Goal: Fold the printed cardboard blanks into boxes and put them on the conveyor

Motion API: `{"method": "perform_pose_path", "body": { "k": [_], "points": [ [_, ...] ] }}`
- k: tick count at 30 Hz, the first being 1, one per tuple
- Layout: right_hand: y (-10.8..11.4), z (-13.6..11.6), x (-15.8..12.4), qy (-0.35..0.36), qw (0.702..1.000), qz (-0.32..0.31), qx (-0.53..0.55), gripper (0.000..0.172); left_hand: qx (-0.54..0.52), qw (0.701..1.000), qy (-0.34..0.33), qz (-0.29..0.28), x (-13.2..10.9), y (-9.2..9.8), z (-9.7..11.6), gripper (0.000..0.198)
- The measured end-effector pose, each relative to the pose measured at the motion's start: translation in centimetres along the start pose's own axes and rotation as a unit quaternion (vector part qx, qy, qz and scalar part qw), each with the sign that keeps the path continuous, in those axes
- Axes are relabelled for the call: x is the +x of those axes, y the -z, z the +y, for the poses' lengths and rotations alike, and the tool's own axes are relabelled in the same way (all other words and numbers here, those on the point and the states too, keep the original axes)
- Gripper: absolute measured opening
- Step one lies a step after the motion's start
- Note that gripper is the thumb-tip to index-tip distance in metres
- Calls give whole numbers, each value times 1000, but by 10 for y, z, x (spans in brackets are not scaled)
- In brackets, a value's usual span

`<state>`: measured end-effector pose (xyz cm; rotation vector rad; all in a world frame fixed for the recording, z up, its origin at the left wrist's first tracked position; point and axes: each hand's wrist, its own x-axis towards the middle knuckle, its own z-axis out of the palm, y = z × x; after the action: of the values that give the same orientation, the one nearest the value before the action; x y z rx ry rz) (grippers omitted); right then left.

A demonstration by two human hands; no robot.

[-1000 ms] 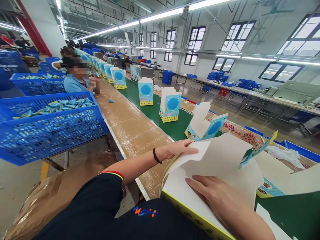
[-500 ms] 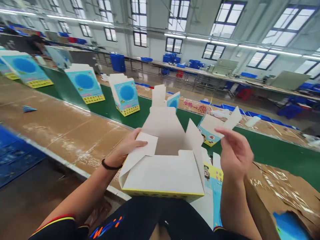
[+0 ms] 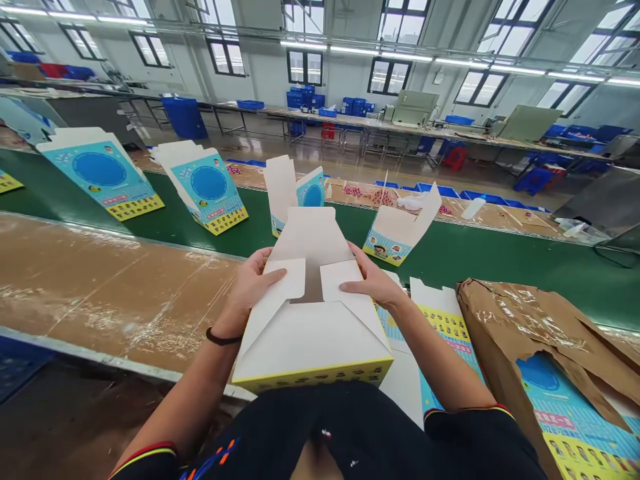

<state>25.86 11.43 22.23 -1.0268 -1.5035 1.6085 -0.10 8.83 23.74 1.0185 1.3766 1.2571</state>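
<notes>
In front of my body is a cardboard box (image 3: pixel 313 337), white inside with a yellow printed edge, its end towards me partly folded. My left hand (image 3: pixel 257 283) grips its left side, thumb pressing on the left flap (image 3: pixel 293 279). On the other side my right hand (image 3: pixel 373 277) holds the box, thumb on the right flap (image 3: pixel 335 277). Both side flaps lie folded inward with a gap between them. The far flap (image 3: pixel 313 223) stands up, and the near panel slopes towards me. The fingers under the box sides are partly hidden.
A green conveyor belt (image 3: pixel 440 250) runs across, carrying several blue-and-yellow printed boxes (image 3: pixel 207 187). At right, a torn brown carton (image 3: pixel 530 320) holds flat printed box sheets (image 3: pixel 560 400). More sheets (image 3: pixel 450 327) lie beside it. A brown tabletop (image 3: pixel 100 287) extends left.
My right hand has come in from the right and now grips the box. The right flap has folded inward. The view has turned right, and the belt boxes appear farther left.
</notes>
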Motion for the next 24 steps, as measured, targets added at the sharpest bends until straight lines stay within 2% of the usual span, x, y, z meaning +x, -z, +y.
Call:
{"method": "perform_pose_path", "body": {
  "k": [2,3,6,7,8,11,13,14,16,18,21,24],
  "points": [
    [1,3,3,9,1000,3,5,108,11,1000,-5,-15,1,0,0,67],
    [1,5,4,21,1000,15,-2,94,17,1000,-14,-13,2,0,0,61],
    [-3,11,9,104,991,70,-55,34,42,996,-74,31,6,2,-5,23],
    [-5,12,10,132,985,82,-73,19,55,994,-94,34,6,3,-8,16],
    [-6,12,10,153,981,87,-88,12,70,992,-106,22,7,5,-10,15],
    [-8,7,7,154,977,52,-138,23,148,980,-113,-73,6,12,-10,22],
    [-8,-1,5,136,969,1,-208,23,230,956,-121,-134,5,15,-5,24],
    [-7,-5,4,127,959,-28,-251,38,270,942,-125,-156,6,16,-2,27],
    [-7,-15,4,100,932,-81,-338,77,337,912,-128,-193,8,17,3,51],
    [-10,-22,6,61,901,-114,-414,94,391,883,-130,-224,11,16,5,74],
    [-20,-26,10,12,853,-129,-506,98,462,838,-140,-256,14,12,1,80],
    [-27,-22,14,6,823,-137,-551,94,500,813,-147,-261,14,9,-5,82]
  ]
}}
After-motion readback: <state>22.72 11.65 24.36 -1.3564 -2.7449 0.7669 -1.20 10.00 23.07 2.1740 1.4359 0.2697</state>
